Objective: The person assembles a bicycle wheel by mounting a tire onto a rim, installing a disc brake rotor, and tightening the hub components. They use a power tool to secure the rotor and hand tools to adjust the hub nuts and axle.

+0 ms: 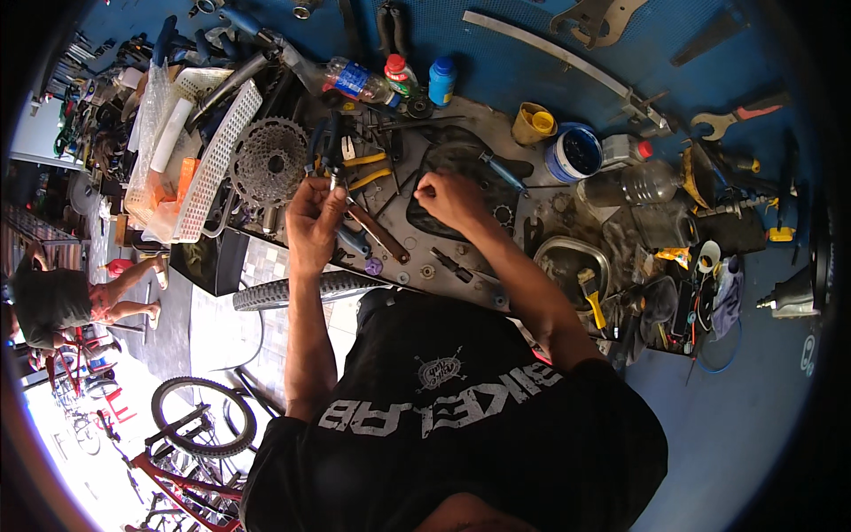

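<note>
My left hand (315,220) is raised over the near left of the bench, its fingers and thumb closed on a small slim silvery metal part (333,183). To the right, my right hand (450,200) is over a dark mat (432,223) with its fingers curled together; what they hold, if anything, is hidden. Yellow-handled pliers (368,170) lie between the hands. Close to my left hand are a brown-handled tool (379,235) and a large bicycle cassette (269,163). A blue-handled tool (503,173) rests beyond my right hand.
A white perforated basket (232,142) full of parts stands at the left. Bottles, including a blue one (441,82), line the back. On the right are a white-and-blue tub (574,154) and a metal tray (567,253) with a yellow-handled brush (592,297). Another person (58,297) is at far left.
</note>
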{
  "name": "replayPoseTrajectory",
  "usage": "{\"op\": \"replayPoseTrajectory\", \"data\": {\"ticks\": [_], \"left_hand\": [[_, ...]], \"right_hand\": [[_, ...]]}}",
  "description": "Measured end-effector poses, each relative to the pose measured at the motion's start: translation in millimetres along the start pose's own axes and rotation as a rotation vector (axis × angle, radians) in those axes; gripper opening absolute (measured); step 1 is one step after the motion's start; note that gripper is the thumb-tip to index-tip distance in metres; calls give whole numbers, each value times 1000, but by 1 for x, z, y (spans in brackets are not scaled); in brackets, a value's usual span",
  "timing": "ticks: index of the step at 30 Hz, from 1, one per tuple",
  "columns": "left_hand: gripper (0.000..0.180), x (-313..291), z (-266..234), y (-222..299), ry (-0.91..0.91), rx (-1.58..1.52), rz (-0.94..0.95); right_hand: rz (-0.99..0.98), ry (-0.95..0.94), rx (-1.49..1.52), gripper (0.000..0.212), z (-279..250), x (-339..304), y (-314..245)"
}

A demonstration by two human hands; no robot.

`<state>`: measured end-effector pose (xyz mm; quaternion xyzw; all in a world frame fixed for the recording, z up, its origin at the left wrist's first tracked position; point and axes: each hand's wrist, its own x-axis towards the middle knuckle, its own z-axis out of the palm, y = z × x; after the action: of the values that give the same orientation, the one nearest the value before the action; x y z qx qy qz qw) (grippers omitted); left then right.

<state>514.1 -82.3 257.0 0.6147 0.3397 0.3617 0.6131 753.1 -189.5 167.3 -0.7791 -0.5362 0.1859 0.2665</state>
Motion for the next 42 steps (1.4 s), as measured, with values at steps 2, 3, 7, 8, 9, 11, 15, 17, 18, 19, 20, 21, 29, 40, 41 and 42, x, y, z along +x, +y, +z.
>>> {"op": "replayPoseTrajectory", "data": {"ticks": [2, 3, 7, 8, 9, 11, 15, 17, 18, 19, 20, 21, 29, 40, 41, 42], "left_hand": [[22, -6, 2, -2, -20, 25, 13], [22, -9, 3, -3, -31, 20, 2], [23, -18, 7, -7, -66, -12, -62], [23, -19, 8, -8, -72, -16, -70], [23, -20, 10, -9, -80, -20, -77], [21, -19, 12, -9, -120, 13, -74], [17, -20, 25, -5, -176, 43, -79], [17, -21, 30, -2, -224, 127, -125], [20, -21, 34, -1, -255, 66, -101], [21, -21, 38, -1, -262, 81, -146], [22, -21, 42, -1, -276, 72, -159], [23, -20, 46, -2, -293, 63, -171], [21, -11, 68, -4, -346, 136, -28], [30, -9, 68, 9, -448, 232, -62], [30, -9, 68, 10, -459, 239, -78], [30, -8, 69, 10, -460, 228, -75]], "right_hand": [[28, 5, -130, 24, 18, 3, -11], [33, 35, -146, 26, 24, 4, -15], [77, 46, -175, 27, 39, 7, -21], [81, 35, -176, 26, 41, 8, -20], [91, 22, -182, 24, 42, 10, -19], [94, -2, -139, 24, 40, 13, -13], [40, -119, 184, 20, 25, 14, -5], [-14, 30, 568, 19, 11, 5, -8], [43, 71, 736, 18, 2, 0, -11], [-4, 110, 784, 17, -9, -7, -14], [16, 123, 815, 16, -23, -13, -17], [0, 148, 861, 15, -36, -20, -20], [-195, 119, 800, 10, -84, -49, -44], [-275, -77, 819, 14, -117, -50, -29], [-328, -55, 753, 16, -120, -50, -29], [-379, -32, 686, 18, -122, -50, -30]]}}
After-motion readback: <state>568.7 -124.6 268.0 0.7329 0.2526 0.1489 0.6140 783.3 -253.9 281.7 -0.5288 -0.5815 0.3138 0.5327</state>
